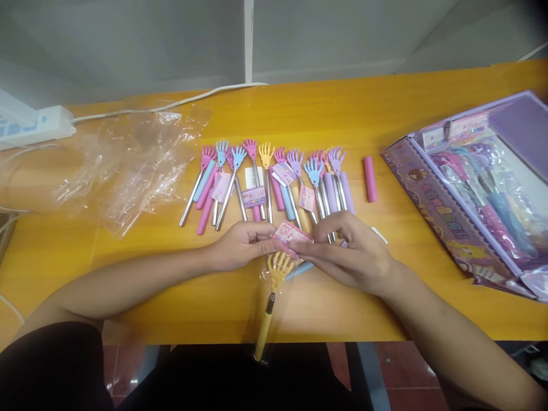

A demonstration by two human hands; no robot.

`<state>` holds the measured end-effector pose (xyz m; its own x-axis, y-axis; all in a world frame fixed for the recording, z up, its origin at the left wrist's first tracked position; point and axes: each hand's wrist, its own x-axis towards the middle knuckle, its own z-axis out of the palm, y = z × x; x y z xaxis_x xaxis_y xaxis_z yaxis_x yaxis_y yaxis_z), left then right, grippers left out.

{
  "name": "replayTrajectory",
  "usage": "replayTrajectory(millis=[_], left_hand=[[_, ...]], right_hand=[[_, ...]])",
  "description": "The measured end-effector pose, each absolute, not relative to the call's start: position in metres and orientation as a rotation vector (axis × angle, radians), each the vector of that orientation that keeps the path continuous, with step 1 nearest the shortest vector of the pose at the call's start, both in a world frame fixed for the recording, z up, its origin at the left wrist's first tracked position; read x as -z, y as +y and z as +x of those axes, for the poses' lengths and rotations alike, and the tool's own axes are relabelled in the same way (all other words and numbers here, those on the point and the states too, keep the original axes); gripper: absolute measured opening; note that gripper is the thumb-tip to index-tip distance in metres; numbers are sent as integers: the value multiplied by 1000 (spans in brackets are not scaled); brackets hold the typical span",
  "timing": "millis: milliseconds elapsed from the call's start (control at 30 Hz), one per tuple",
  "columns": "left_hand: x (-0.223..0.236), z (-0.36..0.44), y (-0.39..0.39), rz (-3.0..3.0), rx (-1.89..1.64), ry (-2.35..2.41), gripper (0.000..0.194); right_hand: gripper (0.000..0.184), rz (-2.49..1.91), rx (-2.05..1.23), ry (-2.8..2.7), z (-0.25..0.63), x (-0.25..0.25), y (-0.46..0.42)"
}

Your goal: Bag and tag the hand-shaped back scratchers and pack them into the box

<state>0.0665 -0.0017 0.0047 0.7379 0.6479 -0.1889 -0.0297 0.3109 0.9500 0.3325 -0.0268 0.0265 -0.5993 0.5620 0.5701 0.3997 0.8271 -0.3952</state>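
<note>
Between both hands is a pink printed card point(292, 235) at the top of a clear plastic bag. Inside that bag hangs a yellow back scratcher point(274, 285), hand-shaped head up, its handle reaching past the table's front edge. My left hand point(240, 244) is closed, pinching the card's left side between thumb and fingers. My right hand point(353, 251) pinches the card's right side. Just beyond lie several back scratchers with metal rods and pink, blue, yellow and purple heads, such as a blue back scratcher point(231, 185). Loose coloured handle sleeves and small printed cards lie among them.
Crumpled clear plastic bags point(145, 165) cover the left of the table. Behind them are a white power strip point(38, 127) and its cable. A purple display box point(449, 217) with bagged back scratchers stands at right. One pink sleeve point(369, 179) lies apart.
</note>
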Motion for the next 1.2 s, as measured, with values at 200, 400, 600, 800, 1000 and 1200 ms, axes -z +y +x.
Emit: replayTrajectory(millis=[200, 400, 600, 800, 1000, 1200], left_hand=[[-1, 66, 2, 1229, -573, 691, 47], [0, 66, 2, 1226, -588, 699, 44], [-4, 66, 0, 1124, -583, 674, 41], [-1, 64, -3, 1155, -557, 710, 40], [3, 66, -6, 1163, -535, 707, 50], [1, 67, -6, 1156, -545, 705, 51]], right_hand=[[40, -706, -275, -2276, 330, -26, -27], [35, -707, -291, -2261, 330, -28, -25], [19, -824, -379, -2000, 332, -27, -25], [50, -1010, -546, -1735, 327, -27, -25], [47, -1072, -634, -1689, 321, -24, -27], [30, -1027, -617, -1685, 323, -18, -25]])
